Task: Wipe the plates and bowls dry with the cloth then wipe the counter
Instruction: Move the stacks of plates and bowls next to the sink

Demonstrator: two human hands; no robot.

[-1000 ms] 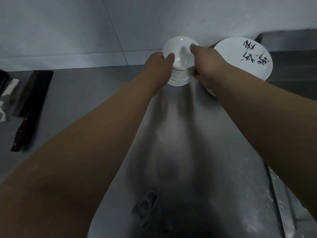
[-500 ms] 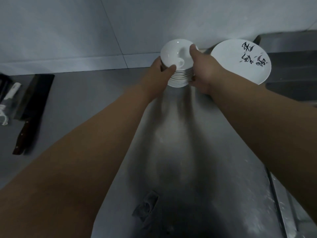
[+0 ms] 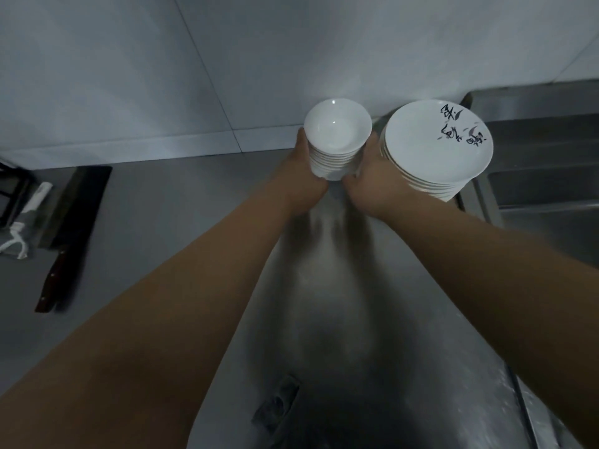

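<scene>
Our left hand (image 3: 306, 186) and right hand (image 3: 369, 186) clasped the bowls (image 3: 335, 140) at the bench's (image 3: 162, 222) back, beside the plates (image 3: 434, 147). We judged wiping not begun; next needed the cloth (image 3: 275, 413).

Both bare forearms reach forward and come close together at the hands. The left hand (image 3: 304, 186) and the right hand (image 3: 372, 186) face each other, fingers curled around the stack of bowls (image 3: 335, 147) between them.
</scene>
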